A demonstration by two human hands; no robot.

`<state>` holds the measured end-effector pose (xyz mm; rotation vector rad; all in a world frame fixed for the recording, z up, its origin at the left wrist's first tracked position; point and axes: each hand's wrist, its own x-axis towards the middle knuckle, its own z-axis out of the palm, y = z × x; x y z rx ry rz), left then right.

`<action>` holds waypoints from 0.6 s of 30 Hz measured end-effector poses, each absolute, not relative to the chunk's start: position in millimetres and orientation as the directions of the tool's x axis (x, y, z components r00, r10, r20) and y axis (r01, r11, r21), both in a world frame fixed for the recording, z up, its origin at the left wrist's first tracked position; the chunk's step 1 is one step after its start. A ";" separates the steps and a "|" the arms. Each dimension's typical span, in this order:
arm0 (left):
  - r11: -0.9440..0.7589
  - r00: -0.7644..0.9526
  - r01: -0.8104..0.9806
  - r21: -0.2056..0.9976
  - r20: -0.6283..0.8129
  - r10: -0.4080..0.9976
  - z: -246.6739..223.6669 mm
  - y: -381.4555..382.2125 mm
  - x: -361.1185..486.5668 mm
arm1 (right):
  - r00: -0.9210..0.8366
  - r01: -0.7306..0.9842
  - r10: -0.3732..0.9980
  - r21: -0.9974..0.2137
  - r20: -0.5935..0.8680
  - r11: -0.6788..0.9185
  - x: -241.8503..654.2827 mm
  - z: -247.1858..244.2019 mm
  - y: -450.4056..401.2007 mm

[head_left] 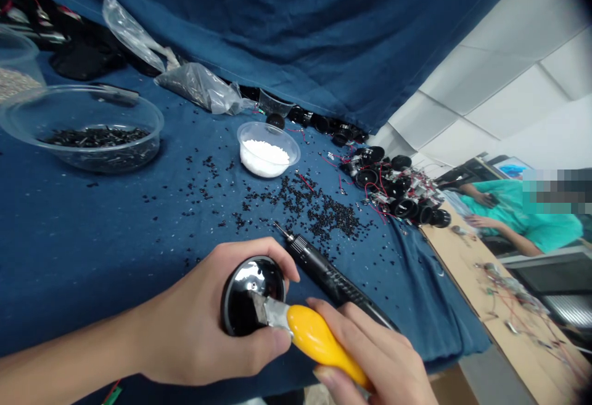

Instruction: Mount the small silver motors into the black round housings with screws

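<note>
My left hand point(198, 312) is wrapped round a black, glossy round part point(238, 300) shaped like a shallow cup, its hollow side facing up. A tool with a yellow handle point(324, 344) is gripped in my right hand point(383, 349). The tool's flat metal tip reaches into the black round part, close to its centre, and my left thumb lies by the metal neck. Just beyond my hands a black electric screwdriver point(337, 282) lies on the blue cloth point(92, 232), its bit pointing to the upper left.
Tiny black pieces point(324, 208) lie scattered behind the screwdriver. A small tub point(266, 152) holds white granules; a larger tub point(102, 155) holds black screws. Wired black parts point(393, 183) are piled at the right. A person in green point(522, 214) sits beyond the wooden table point(467, 269).
</note>
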<state>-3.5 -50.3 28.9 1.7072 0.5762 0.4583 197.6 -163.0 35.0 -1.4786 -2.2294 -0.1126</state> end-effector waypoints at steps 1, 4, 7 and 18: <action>-0.168 0.805 0.128 0.977 -0.004 0.593 28.9 -49.9 -4.2 | -0.309 0.890 0.849 -0.186 0.429 0.417 196.4 33.8 -162.5; -0.167 0.801 0.121 0.979 0.003 0.599 28.5 -49.8 -5.4 | -0.282 0.893 0.841 -0.195 0.461 0.406 193.3 31.1 -161.1; -0.179 0.781 0.104 0.978 0.032 0.624 26.1 -49.7 -5.0 | -0.268 0.893 0.839 -0.204 0.473 0.401 191.6 29.6 -160.8; -0.229 0.713 0.108 0.967 0.085 0.696 21.2 -49.8 -3.2 | -0.204 0.940 0.805 -0.118 0.557 0.320 183.2 23.2 -162.0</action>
